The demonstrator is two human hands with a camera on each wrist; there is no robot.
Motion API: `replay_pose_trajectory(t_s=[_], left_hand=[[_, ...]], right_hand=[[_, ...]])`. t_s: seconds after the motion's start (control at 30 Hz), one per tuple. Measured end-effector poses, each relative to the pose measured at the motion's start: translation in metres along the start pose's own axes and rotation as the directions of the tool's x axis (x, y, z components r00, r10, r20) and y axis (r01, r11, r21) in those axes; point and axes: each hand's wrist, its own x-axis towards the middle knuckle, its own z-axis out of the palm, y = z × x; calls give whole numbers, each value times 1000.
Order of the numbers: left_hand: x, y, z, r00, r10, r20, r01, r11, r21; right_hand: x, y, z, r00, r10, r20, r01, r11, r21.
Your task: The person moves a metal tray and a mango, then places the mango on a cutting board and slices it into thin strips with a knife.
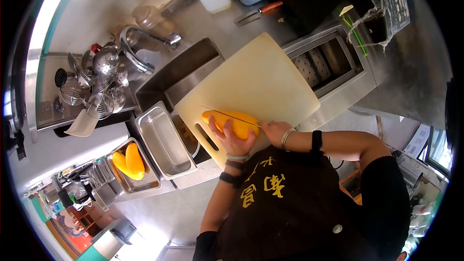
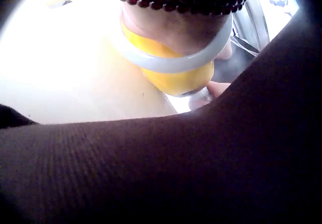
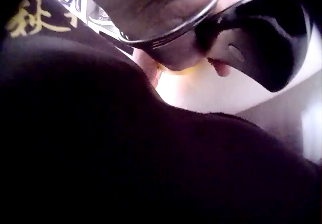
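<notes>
A long yellow squash (image 1: 235, 124) lies on the cream cutting board (image 1: 261, 77), near the edge by the person's body. The left hand (image 1: 231, 137) holds it down from above, fingers bent over its top and thumb at its near end. In the right hand (image 1: 276, 133) is a knife (image 1: 227, 114), its blade seen edge-on as a thin line running lengthwise along the squash. The knife's handle is hidden by the hand. In the left wrist view the squash (image 2: 178, 80) shows beneath a white bangle. Dark clothing fills much of both wrist views.
Two more yellow squashes (image 1: 133, 162) lie in a metal tray at the left. A deep steel pan (image 1: 157, 125) stands beside the board, by the sink (image 1: 193, 60). Behind the board lies a wooden-handled tool (image 1: 258, 13). Ladles and strainers (image 1: 104, 79) crowd the back left.
</notes>
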Motion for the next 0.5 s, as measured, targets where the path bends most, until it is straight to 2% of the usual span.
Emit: replay_pose_trajectory(t_s=[0.17,0.23,0.33,0.5], left_hand=[[-1,-2,1,1000,-14,0,14,1000,-7],[-3,-4,-1,1000,-10,9,10,1000,-16],[-3,-4,-4,1000,-14,22,15,999,-29],[-5,-7,-3,1000,3,8,-3,999,-40]], right_hand=[[7,11,8,995,-54,-88,54,999,1],[7,11,-10,998,-56,-23,58,994,90],[-6,11,-22,994,-86,-69,93,991,99],[-37,-8,-47,993,-88,-80,91,995,30]])
